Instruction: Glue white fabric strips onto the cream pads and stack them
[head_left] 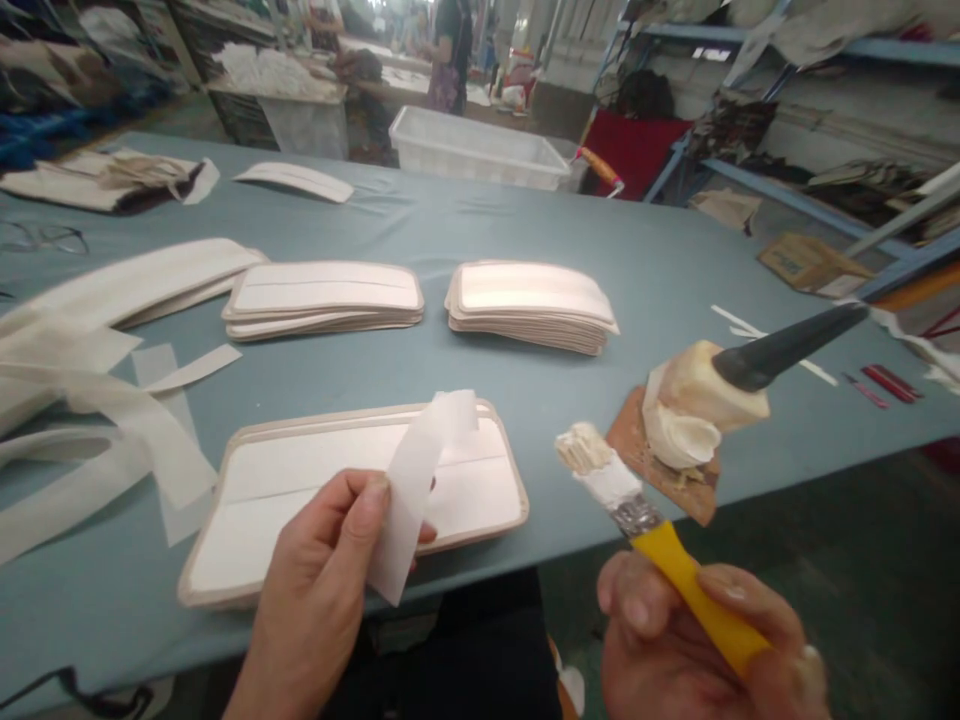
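My left hand point(322, 580) pinches a thin white paper strip point(416, 480) between thumb and fingers, just above a flat cream panel point(300, 480) lying near the table's front edge. In my right hand point(697, 640) is a yellow-handled brush point(645, 520) whose bristles are caked with white glue and point up and left. Just beyond the brush tip, a glue-crusted bottle with a black nozzle point(720, 390) lies on a brown scrap point(660, 460).
Two stacks of cream panels point(322, 298) point(529, 305) sit mid-table. Loose white strips point(90, 420) pile up at the left. A clear plastic bin point(472, 145) stands at the far edge of the blue-grey table point(675, 270). Shelving runs along the right, and a person stands far back.
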